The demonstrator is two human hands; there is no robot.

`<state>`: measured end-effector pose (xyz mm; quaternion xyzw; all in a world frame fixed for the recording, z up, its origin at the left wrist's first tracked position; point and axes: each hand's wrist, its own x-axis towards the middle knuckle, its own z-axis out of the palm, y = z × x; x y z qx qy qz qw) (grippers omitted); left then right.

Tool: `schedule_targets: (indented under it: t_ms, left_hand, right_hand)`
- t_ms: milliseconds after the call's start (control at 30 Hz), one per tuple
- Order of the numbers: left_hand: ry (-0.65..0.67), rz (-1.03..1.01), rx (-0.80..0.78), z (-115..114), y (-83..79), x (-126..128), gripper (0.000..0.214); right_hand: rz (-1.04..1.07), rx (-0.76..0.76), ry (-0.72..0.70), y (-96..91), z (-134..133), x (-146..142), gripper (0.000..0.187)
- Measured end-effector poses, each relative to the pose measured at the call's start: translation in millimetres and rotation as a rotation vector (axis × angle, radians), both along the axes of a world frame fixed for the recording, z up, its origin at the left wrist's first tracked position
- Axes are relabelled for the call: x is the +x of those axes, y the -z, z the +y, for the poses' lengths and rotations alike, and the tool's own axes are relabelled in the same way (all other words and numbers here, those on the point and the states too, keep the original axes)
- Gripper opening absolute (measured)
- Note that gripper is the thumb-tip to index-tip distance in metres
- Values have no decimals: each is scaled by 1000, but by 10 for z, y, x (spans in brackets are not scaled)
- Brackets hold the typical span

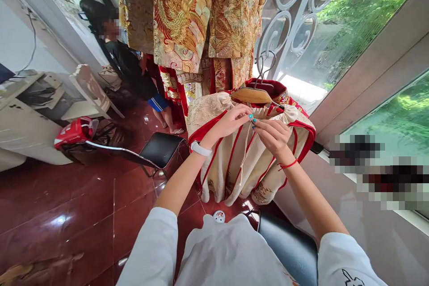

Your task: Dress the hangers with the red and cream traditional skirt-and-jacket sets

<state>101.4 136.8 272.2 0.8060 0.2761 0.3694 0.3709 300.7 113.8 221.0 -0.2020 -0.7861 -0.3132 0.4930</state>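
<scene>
My left hand (pixel 233 120) and my right hand (pixel 273 135) meet at the top of a cream pleated garment with red trim (pixel 241 156). The garment hangs folded over a wooden hanger (pixel 252 95) in front of me. Both hands have their fingers pinched together on the cream cloth near the waistband, fingertips almost touching each other. A white band sits on my left wrist and a red string on my right wrist.
Gold and red embroidered robes (pixel 197 18) hang behind the garment. A black stool (pixel 161 149) stands to the left on the red tiled floor, beside a red device (pixel 75 132). Another person (pixel 130 67) stands at the back left. A window with white ironwork (pixel 295 22) is to the right.
</scene>
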Motion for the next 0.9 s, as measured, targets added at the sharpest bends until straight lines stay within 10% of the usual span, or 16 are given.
schedule_targets:
  t_ms: [333, 567, 733, 900]
  left_hand:
    - [152, 22, -393, 111, -68, 60, 22]
    - [-49, -241, -75, -9, -8, 84, 23]
    - [-358, -32, 269, -300, -275, -501, 13]
    - [-703, 109, 178, -717, -143, -1322, 24]
  right_hand:
    - [26, -93, 28, 78, -20, 34, 22]
    - [277, -263, -109, 73, -95, 13, 26]
    - [498, -435, -95, 143, -188, 148, 24]
    - [720, -554, 15, 261, -233, 427, 36]
